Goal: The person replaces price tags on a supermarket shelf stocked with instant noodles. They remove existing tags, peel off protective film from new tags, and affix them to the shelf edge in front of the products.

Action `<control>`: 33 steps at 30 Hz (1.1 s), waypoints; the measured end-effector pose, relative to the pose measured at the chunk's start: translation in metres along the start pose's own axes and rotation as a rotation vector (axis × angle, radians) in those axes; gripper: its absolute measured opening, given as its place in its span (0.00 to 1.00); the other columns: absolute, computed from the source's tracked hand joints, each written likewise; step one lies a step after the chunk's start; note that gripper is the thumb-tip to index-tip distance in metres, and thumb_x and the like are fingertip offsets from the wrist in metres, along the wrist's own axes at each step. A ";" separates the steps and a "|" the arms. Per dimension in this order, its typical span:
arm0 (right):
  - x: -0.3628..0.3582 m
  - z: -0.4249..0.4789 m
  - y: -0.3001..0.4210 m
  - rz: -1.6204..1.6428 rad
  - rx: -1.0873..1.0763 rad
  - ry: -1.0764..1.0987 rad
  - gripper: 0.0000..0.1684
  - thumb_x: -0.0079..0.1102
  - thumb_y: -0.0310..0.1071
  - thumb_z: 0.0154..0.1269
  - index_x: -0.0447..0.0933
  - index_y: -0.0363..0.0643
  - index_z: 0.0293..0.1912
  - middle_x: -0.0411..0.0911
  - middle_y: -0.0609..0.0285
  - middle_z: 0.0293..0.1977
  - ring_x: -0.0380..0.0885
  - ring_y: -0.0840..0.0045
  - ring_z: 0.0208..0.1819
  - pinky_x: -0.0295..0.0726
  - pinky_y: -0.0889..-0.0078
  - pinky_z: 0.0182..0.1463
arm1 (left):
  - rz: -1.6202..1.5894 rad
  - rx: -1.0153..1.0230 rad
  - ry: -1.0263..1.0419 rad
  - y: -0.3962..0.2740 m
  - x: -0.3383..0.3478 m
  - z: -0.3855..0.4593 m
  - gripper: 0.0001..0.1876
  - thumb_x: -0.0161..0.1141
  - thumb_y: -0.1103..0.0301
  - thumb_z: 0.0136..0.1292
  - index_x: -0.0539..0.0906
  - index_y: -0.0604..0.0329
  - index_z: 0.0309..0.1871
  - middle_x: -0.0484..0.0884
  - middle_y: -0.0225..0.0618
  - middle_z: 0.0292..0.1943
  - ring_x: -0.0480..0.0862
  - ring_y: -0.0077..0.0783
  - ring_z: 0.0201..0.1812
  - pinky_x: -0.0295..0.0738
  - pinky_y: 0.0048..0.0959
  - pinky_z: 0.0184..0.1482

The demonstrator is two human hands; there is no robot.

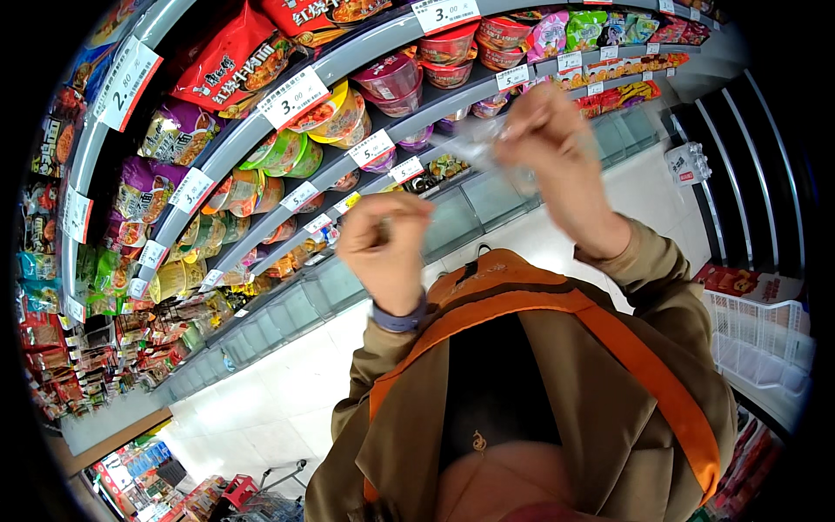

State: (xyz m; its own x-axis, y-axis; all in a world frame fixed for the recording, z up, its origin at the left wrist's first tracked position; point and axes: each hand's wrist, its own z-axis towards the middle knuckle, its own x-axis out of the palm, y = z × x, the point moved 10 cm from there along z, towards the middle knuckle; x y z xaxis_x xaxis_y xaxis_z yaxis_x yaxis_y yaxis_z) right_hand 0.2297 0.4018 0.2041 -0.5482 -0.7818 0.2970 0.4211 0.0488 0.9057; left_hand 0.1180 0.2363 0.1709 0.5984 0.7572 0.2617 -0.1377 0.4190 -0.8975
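My right hand (554, 143) is raised before the shelves, its fingers pinched on a piece of clear plastic (479, 145) blurred by motion. Lower and to the left, my left hand (385, 245) has its fingers curled in, with a dark band on the wrist. Whether anything small sits inside that curl cannot be made out. The two hands are apart. Behind them run grey shelf edges with price tags (372, 149). Cup noodles stand there, among them a yellow tub (339, 117), a green tub (287, 153) and a purple-red tub (391, 81).
Red noodle packets (228, 62) fill an upper shelf. Clear bins (326, 280) line the lowest level above the pale tiled floor (261, 398). At right are black shelves (737, 169) and a white wire basket (757, 333). An orange apron (496, 280) covers my front.
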 end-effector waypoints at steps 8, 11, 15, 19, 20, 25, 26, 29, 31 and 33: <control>0.041 -0.005 0.012 -0.256 -0.169 0.152 0.17 0.57 0.20 0.56 0.61 0.43 0.41 0.76 0.68 0.27 0.69 0.90 0.27 0.68 0.83 0.33 | -0.112 -0.122 0.290 0.001 0.034 0.001 0.06 0.53 0.71 0.64 0.74 0.64 0.32 0.80 0.35 0.26 0.76 0.21 0.28 0.70 0.19 0.34; 0.045 -0.007 0.005 -0.243 -0.121 0.175 0.17 0.58 0.20 0.56 0.61 0.43 0.41 0.76 0.68 0.27 0.70 0.90 0.28 0.68 0.83 0.32 | 0.225 -0.065 0.274 -0.002 0.034 0.001 0.14 0.52 0.63 0.69 0.75 0.66 0.31 0.79 0.32 0.24 0.74 0.18 0.26 0.69 0.19 0.31; 0.045 -0.010 -0.003 -0.188 -0.027 0.175 0.18 0.60 0.21 0.55 0.61 0.44 0.40 0.76 0.69 0.26 0.73 0.89 0.30 0.68 0.82 0.33 | 0.317 -0.030 0.249 -0.008 0.034 0.000 0.15 0.49 0.66 0.71 0.76 0.67 0.29 0.78 0.33 0.21 0.73 0.18 0.23 0.68 0.19 0.28; 0.040 -0.008 -0.007 -0.181 0.077 0.207 0.20 0.62 0.19 0.56 0.59 0.44 0.40 0.77 0.67 0.28 0.74 0.86 0.35 0.70 0.81 0.43 | 0.259 -0.076 0.231 -0.002 0.028 -0.007 0.15 0.49 0.67 0.70 0.76 0.67 0.28 0.79 0.34 0.22 0.74 0.19 0.23 0.68 0.20 0.28; 0.039 -0.007 -0.007 -0.178 0.090 0.202 0.21 0.63 0.20 0.56 0.59 0.44 0.40 0.77 0.66 0.28 0.74 0.86 0.35 0.70 0.82 0.43 | 0.245 -0.085 0.227 -0.001 0.026 -0.008 0.15 0.49 0.67 0.70 0.76 0.67 0.28 0.79 0.34 0.22 0.74 0.19 0.23 0.68 0.20 0.28; 0.033 -0.004 -0.010 -0.163 0.144 0.175 0.24 0.65 0.20 0.54 0.57 0.44 0.40 0.79 0.65 0.25 0.74 0.87 0.33 0.68 0.83 0.41 | 0.263 -0.079 0.236 0.000 0.025 -0.013 0.15 0.49 0.67 0.70 0.77 0.68 0.30 0.80 0.35 0.22 0.75 0.20 0.23 0.69 0.20 0.29; 0.031 -0.003 -0.010 -0.156 0.157 0.168 0.25 0.65 0.20 0.54 0.57 0.44 0.40 0.79 0.65 0.25 0.73 0.87 0.32 0.68 0.84 0.40 | 0.274 -0.077 0.237 -0.001 0.024 -0.014 0.15 0.48 0.67 0.70 0.78 0.68 0.30 0.80 0.35 0.22 0.75 0.20 0.24 0.69 0.20 0.29; 0.031 -0.002 -0.009 -0.182 0.155 0.161 0.25 0.65 0.20 0.53 0.57 0.43 0.40 0.79 0.65 0.25 0.72 0.87 0.31 0.66 0.84 0.38 | 0.231 -0.080 0.208 -0.003 0.023 -0.016 0.14 0.48 0.67 0.71 0.79 0.70 0.35 0.80 0.35 0.22 0.75 0.20 0.24 0.68 0.20 0.29; 0.031 -0.001 -0.007 -0.184 0.136 0.142 0.26 0.66 0.20 0.52 0.57 0.42 0.41 0.79 0.65 0.24 0.71 0.88 0.29 0.65 0.84 0.36 | 0.209 -0.046 0.204 -0.006 0.024 -0.016 0.15 0.47 0.67 0.71 0.79 0.71 0.38 0.80 0.36 0.23 0.75 0.20 0.24 0.68 0.19 0.29; 0.030 0.000 -0.006 -0.159 0.114 0.114 0.27 0.67 0.20 0.50 0.59 0.41 0.42 0.80 0.65 0.23 0.68 0.89 0.27 0.63 0.84 0.32 | 0.200 -0.024 0.190 -0.009 0.024 -0.015 0.15 0.47 0.67 0.71 0.79 0.72 0.39 0.81 0.36 0.23 0.75 0.20 0.24 0.68 0.19 0.28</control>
State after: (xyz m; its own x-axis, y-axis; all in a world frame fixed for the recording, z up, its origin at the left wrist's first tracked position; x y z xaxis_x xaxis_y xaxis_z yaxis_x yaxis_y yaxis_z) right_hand 0.2110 0.3782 0.2077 -0.5134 -0.8501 0.1171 0.2479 -0.0162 0.9686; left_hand 0.1456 0.2430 0.1800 0.6991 0.7149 0.0091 -0.2509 0.2573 -0.9332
